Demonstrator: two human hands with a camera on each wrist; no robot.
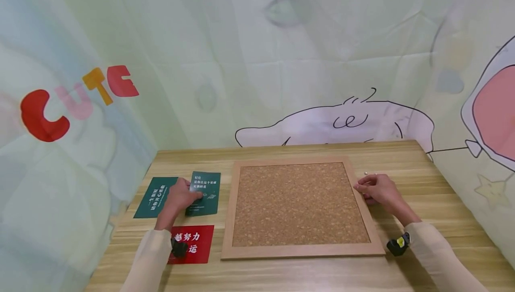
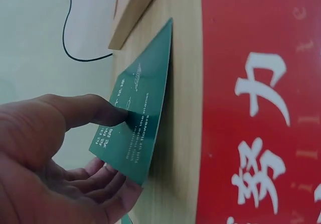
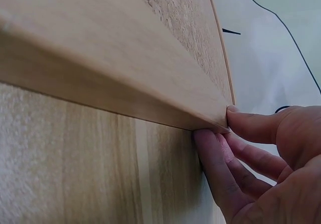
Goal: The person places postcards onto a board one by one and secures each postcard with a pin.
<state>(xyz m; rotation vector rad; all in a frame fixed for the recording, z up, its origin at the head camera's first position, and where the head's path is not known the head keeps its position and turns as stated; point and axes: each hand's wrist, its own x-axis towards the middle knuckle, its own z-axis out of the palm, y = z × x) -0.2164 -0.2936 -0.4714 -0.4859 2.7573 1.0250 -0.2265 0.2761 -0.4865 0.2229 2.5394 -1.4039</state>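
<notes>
My left hand (image 1: 180,196) pinches a small dark green card (image 1: 211,182) with white writing, thumb on its printed face and fingers behind. In the left wrist view the card stands tilted, partly raised from the table. At the right, my right hand (image 1: 381,191) grips the wooden edge of a framed cork board (image 1: 301,202). The right wrist view shows the thumb at the frame's upper side and a fingertip against its lower side. A second green card (image 1: 150,197) lies left of the left hand. A red card (image 1: 203,243) lies nearer, partly covered by the left wrist.
The wood-grain table (image 1: 314,274) carries the board and cards. Just beyond the right hand lies a tiny shiny object (image 1: 366,173), too small to identify. A printed curtain (image 1: 193,82) hangs behind and at both sides.
</notes>
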